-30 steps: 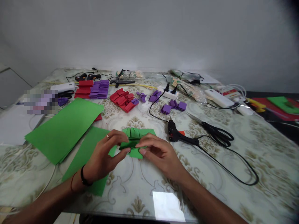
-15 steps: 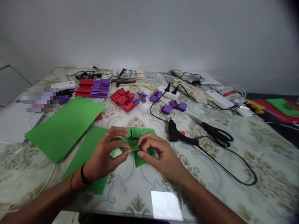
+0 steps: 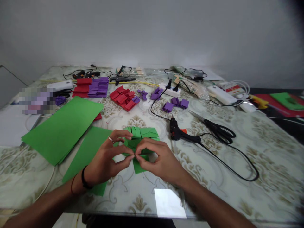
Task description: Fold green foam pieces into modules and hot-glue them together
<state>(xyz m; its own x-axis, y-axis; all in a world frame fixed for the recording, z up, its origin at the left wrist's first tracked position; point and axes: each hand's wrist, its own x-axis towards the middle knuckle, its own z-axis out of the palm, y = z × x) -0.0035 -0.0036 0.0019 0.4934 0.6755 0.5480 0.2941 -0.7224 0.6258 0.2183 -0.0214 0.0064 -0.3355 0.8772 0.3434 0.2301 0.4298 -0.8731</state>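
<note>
A piece of folded green paper (image 3: 140,169) stands between my two hands at the front middle of the table. My left hand (image 3: 112,156) pinches its edge between thumb and index finger, the other fingers curled above. Right beside that pinch, the thumb and index finger of my right hand (image 3: 158,158) are closed on the same edge, fingertips almost touching the left ones. Further folded green paper pieces (image 3: 148,132) lie just behind the fingers. Part of the held piece is hidden by my hands.
Green sheets (image 3: 64,129) lie at the left, another green sheet (image 3: 83,155) under my left wrist. A black glue gun (image 3: 182,134) and scissors (image 3: 218,129) lie to the right, with a looping cord. Red folded papers (image 3: 124,98), purple ones (image 3: 168,107) and a power strip (image 3: 171,91) are behind.
My right thumb and index finger have closed together on the paper's edge, next to the left fingertips. The view has shifted slightly.
</note>
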